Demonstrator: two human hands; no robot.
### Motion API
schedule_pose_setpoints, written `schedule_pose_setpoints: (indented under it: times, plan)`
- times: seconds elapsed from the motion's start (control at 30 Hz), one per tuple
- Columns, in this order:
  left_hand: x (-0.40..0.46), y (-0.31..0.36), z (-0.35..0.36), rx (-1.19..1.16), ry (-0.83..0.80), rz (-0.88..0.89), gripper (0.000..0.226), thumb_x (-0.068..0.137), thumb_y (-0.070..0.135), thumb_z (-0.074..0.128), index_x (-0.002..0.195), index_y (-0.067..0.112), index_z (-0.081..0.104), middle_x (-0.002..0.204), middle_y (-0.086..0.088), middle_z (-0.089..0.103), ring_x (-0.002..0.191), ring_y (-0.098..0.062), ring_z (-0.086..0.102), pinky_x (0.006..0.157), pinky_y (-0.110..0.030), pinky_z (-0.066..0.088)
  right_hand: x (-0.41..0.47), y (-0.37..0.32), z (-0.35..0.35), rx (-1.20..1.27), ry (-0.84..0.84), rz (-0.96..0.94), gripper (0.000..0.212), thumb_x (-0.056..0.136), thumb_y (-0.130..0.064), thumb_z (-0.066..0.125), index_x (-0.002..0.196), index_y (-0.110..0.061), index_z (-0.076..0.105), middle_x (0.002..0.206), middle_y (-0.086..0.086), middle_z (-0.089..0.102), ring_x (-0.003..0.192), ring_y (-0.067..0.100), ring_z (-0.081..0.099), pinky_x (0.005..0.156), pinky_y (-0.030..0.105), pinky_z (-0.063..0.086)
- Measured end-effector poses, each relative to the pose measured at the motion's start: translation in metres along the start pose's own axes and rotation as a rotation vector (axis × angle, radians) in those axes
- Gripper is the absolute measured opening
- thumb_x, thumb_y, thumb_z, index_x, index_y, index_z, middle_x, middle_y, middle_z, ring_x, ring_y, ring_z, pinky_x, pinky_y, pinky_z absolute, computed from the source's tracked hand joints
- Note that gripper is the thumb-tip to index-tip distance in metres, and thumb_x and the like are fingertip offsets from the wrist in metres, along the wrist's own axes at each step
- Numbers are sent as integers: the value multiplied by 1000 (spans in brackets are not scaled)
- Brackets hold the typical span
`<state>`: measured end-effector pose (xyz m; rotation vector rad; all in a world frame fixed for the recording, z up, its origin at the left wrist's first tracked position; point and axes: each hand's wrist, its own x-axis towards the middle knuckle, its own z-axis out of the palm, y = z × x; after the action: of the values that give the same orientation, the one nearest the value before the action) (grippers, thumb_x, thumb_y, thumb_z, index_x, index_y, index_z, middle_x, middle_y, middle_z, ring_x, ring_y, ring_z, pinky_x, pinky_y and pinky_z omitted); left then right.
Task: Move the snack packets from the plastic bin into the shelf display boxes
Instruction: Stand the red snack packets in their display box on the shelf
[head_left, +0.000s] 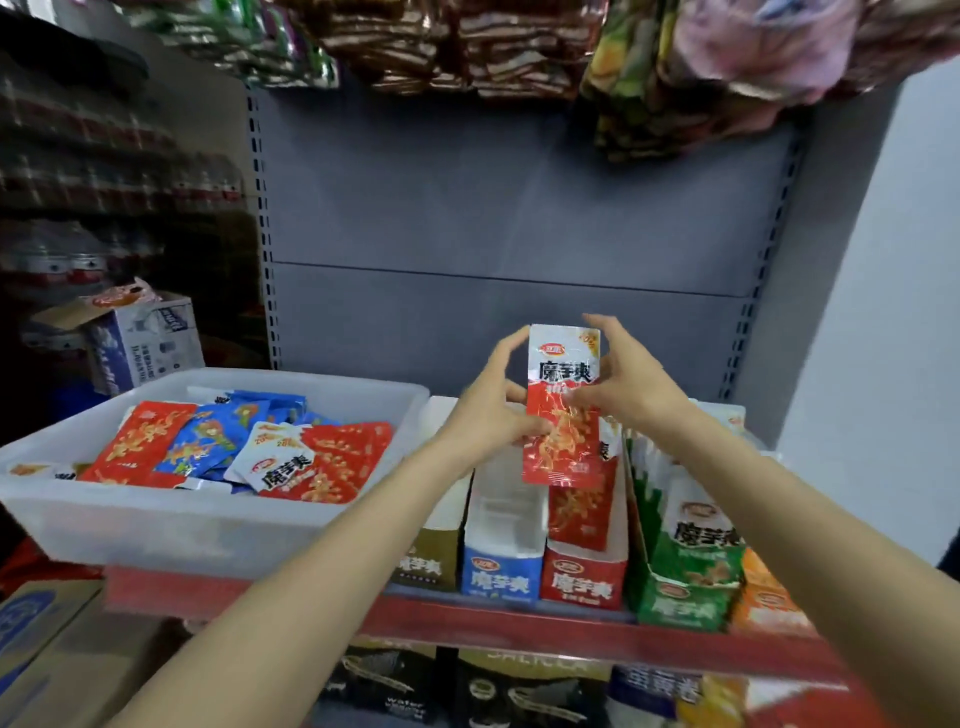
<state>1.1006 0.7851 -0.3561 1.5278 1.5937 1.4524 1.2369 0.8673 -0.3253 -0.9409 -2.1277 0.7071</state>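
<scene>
Packets (218, 447) in red and blue lie heaped in the bin (156, 525), a pale translucent tub sitting at the left end of the shelf (519, 631), its near wall hanging over the red shelf edge. Behind the bin, further left, a blue and white carton (148, 343) stands with its flaps open.

Just right of the bin, both arms reach in over the display boxes. The left hand (485, 405) pinches the left edge of a red packet (563, 405), thumb on its front low down and fingers curved up along its side. The packet is upright, white at the top with dark lettering and red below, held in the air above the red box (582, 582). The right hand (631, 382) grips its right edge, thumb across the front near the middle and fingers curled behind the top corner.

Under the hands a row of boxes stands side by side along the shelf front: an olive box (423, 569) touching the bin's side, then a blue box (501, 574) whose inside shows white, then the red box with one red packet standing in it, then a green box (680, 603) packed with green and white packets, and last an orange box (769, 608) at the right end. Above, a grey back panel (519, 208) rises to hanging bags of snacks (467, 47), blurred at the top.
</scene>
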Motion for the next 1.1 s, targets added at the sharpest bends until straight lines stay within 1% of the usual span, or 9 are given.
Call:
schedule_pose_setpoints:
  times: [0.13,0.23,0.4,0.53,0.63,0.73,0.83,1.0,1.1]
  plan:
    - [16,4,28,208,-9,113,98,75,-2,72,142,47,21,80,-5,63,74,-17,67,70,-30,58,-3,14,-25,-251,-1,-13,62,75,-7,74,125,-14,37,100,2,55,81,18,53,54,21,37]
    - [24,1,38,339,7,151,84,76,0,71,139,40,33,74,3,56,63,-9,59,65,-23,53,1,19,-35,-412,-11,-46,46,79,-9,71,117,-9,45,97,3,51,87,22,53,64,26,38]
    - [27,-6,44,539,-9,224,67,80,3,67,131,33,35,81,10,55,76,-14,62,71,-38,56,11,26,-37,-488,-23,-97,12,83,-5,65,93,-10,61,98,9,63,84,26,61,72,36,52]
    - [31,-14,45,708,16,241,47,81,6,65,119,25,46,97,-1,58,83,-21,60,73,-43,54,18,33,-30,-607,-113,-67,15,81,-3,64,86,-17,67,94,8,68,85,29,64,78,41,55]
    - [32,-20,48,821,42,228,36,84,10,64,117,20,54,108,-4,54,98,-23,56,82,-40,50,20,35,-26,-632,-197,-58,23,78,-1,66,79,-24,65,96,4,69,85,24,65,80,40,56]
    - [34,-21,45,847,88,238,35,86,16,64,120,21,56,118,-3,51,110,-21,50,93,-40,46,22,32,-25,-597,-219,-64,18,80,-4,66,93,-16,70,100,3,68,90,22,64,83,37,55]
    - [29,-19,29,746,156,249,30,88,18,62,118,21,58,114,1,53,108,-17,53,94,-36,45,19,20,-20,-511,-189,-116,22,84,-9,65,105,-13,69,104,3,68,96,20,63,82,29,51]
    - [8,-24,-28,687,276,183,20,89,16,59,107,20,64,102,6,53,92,-7,53,77,-19,37,9,-18,18,-269,-205,-194,23,86,-13,64,109,-12,67,104,2,69,97,16,63,77,20,45]
    - [-7,-35,-76,734,322,101,16,87,14,60,102,17,64,101,-1,60,89,-14,55,76,-24,39,13,-42,57,-204,-231,-232,26,86,-11,61,112,-12,65,108,3,68,101,17,62,78,17,41]
